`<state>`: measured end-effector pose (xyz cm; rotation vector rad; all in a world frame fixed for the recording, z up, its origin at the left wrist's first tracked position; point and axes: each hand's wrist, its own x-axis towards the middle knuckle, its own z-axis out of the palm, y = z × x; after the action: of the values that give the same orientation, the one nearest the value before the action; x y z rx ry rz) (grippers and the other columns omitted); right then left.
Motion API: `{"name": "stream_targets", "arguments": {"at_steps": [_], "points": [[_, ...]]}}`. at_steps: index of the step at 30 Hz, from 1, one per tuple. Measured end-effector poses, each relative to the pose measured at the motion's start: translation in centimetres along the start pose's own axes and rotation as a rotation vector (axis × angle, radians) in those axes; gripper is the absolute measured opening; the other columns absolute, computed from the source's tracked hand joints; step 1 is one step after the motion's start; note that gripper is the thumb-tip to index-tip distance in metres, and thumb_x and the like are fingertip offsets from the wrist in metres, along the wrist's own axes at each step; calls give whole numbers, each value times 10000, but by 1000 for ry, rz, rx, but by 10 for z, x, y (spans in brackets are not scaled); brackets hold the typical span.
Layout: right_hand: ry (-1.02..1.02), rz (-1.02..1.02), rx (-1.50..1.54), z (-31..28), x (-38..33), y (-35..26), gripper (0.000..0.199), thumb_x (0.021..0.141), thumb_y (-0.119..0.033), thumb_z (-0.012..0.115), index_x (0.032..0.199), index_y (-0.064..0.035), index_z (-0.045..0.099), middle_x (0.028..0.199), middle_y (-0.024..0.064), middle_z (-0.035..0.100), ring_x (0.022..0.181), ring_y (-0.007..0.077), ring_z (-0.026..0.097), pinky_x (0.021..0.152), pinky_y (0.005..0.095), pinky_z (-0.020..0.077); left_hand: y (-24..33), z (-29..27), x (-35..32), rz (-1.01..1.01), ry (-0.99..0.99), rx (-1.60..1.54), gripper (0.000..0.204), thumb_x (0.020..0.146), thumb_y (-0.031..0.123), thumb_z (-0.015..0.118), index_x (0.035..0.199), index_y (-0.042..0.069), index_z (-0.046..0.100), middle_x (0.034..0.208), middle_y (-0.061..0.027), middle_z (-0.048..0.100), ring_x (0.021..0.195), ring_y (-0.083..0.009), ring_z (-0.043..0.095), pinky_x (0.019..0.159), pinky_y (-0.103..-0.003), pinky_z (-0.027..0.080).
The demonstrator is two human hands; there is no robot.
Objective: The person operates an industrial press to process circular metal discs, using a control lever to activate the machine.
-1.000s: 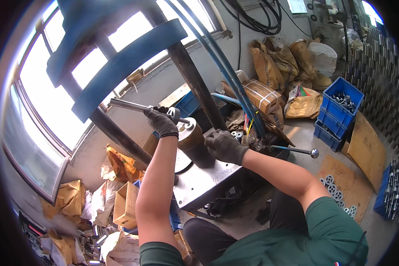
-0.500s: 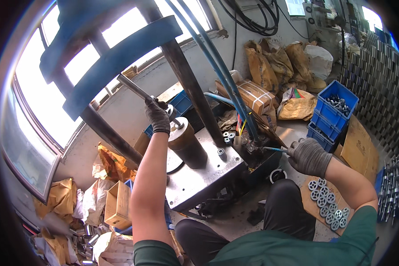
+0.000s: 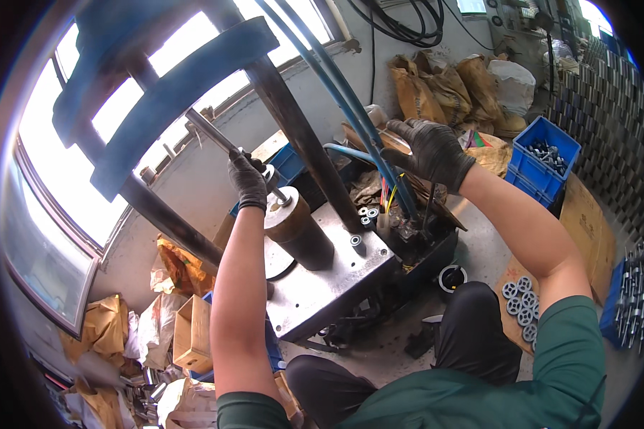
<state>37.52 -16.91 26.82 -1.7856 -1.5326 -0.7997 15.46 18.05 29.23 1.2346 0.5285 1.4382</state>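
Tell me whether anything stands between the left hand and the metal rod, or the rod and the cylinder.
Nothing visible separates the left hand from the metal rod, which it grips. A pale round piece, partly hidden, sits at the rod beside the hand; the rod's lower end appears to meet the cylinder unobstructed.

Daylight, glaringly white, pours through large windows (image 3: 50,157) on the left, where one framed glass pane (image 3: 43,229) stands open. Black cables (image 3: 418,41) hang looped on a pale grey wall (image 3: 354,80). Below them, brown sacks (image 3: 422,89) and a white sack (image 3: 511,84) slump together. At right, a blue crate (image 3: 540,170) and leaning cardboard (image 3: 587,225) stand on the grey floor (image 3: 483,243).
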Motion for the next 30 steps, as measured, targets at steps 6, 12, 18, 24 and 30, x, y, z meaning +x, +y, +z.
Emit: {"name": "stream_targets", "arguments": {"at_steps": [6, 12, 18, 24, 30], "points": [[-184, 76, -21, -21, -28, -8, 545, 976, -472, 657, 1304, -37, 656, 1117, 271, 708, 1030, 414, 718, 896, 484, 572, -1, 15, 15, -28, -51, 115, 490, 1064, 533, 513, 891, 77, 553, 590, -13, 497, 469, -147, 491, 449, -324, 426], [-289, 21, -55, -55, -88, -26, 338, 929, -263, 648, 1128, 9, 652, 853, 217, 691, 820, 385, 707, 706, 498, 560, -7, 18, 27, 51, -124, 214, 522, 1070, 556, 484, 856, 84, 541, 574, -16, 493, 474, -148, 504, 448, -336, 423], [-465, -2, -54, -79, -130, -40, 276, 903, -238, 628, 1060, -11, 643, 807, 195, 672, 848, 377, 704, 707, 500, 557, -7, 5, 25, 31, -69, 173, 541, 1067, 582, 484, 854, 89, 545, 588, -14, 504, 477, -149, 507, 465, -326, 452], [-774, 54, -72, -75, -118, -44, 287, 898, -270, 617, 1026, -20, 679, 833, 212, 680, 855, 403, 701, 726, 524, 553, -4, 11, 22, 66, -87, 210, 545, 1062, 587, 479, 839, 93, 543, 597, -14, 504, 483, -149, 519, 472, -329, 459], [-1075, -76, -70, -78, -138, -49, 339, 885, -278, 624, 1128, -52, 697, 870, 173, 692, 782, 386, 710, 737, 523, 559, -5, 8, 21, 75, -83, 174, 536, 1062, 586, 478, 861, 92, 531, 596, -17, 488, 475, -153, 514, 457, -340, 450]]}}
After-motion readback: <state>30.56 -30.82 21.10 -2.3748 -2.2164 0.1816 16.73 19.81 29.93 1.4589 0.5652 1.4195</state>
